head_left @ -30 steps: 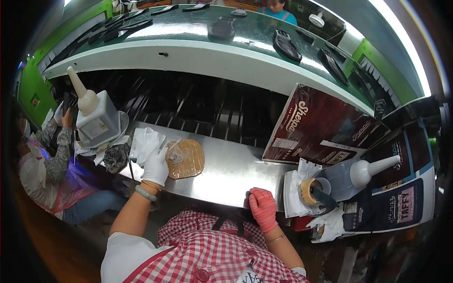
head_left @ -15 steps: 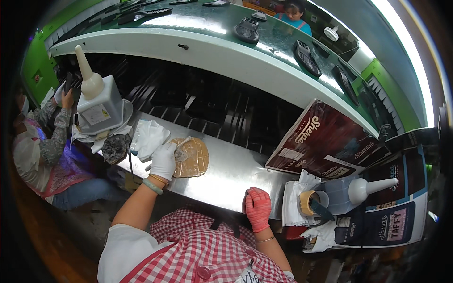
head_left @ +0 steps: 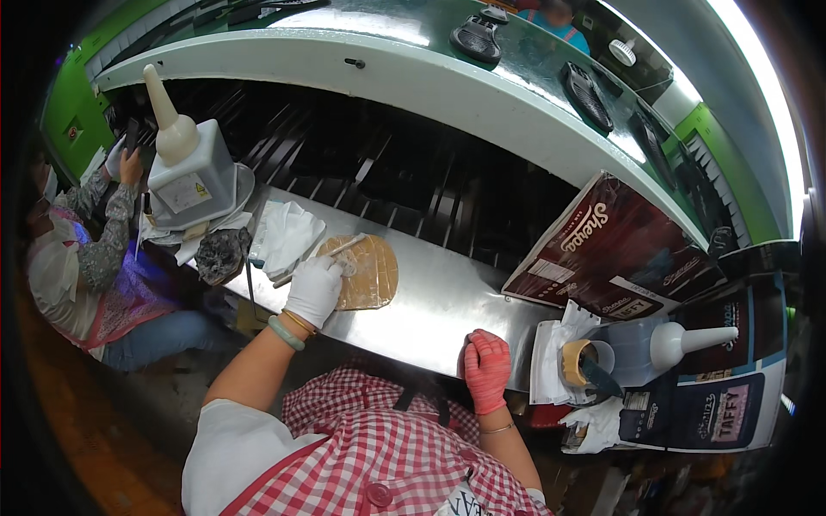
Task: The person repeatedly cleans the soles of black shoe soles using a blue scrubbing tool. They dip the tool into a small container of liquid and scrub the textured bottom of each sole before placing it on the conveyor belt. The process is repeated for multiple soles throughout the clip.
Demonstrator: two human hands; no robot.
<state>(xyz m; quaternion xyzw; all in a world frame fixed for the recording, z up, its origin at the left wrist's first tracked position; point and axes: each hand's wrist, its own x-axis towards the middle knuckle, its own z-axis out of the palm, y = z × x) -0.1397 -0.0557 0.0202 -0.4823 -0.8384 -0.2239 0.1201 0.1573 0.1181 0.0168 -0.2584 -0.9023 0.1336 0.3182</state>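
Note:
My left hand [head_left: 315,291], in a white glove, is closed at the left edge of a tan board [head_left: 372,271] with a rounded top and a glossy, ridged surface. A pale thin stick [head_left: 347,245] projects from its fingers over the board's upper left part; the fingertips are partly hidden. White cloths [head_left: 288,236] lie folded just beyond this hand. My right hand [head_left: 487,370], in a red glove, is curled into a fist at the front edge of the metal bench [head_left: 413,335]. Whatever its fingers may hold is hidden.
A squeeze bottle [head_left: 191,176] stands at the left, near a dark crumpled lump [head_left: 222,255]. At the right are another bottle [head_left: 632,353], lying down, a tape roll [head_left: 575,363] and a cardboard panel [head_left: 602,249]. Shoe soles [head_left: 588,96] rest on the green belt [head_left: 533,60]. A co-worker [head_left: 103,258] sits left.
The whole view has shifted slightly, moving the bench things rightward in the picture. The pale stick now shows more of its length above the board. My right fist stays at the bench edge.

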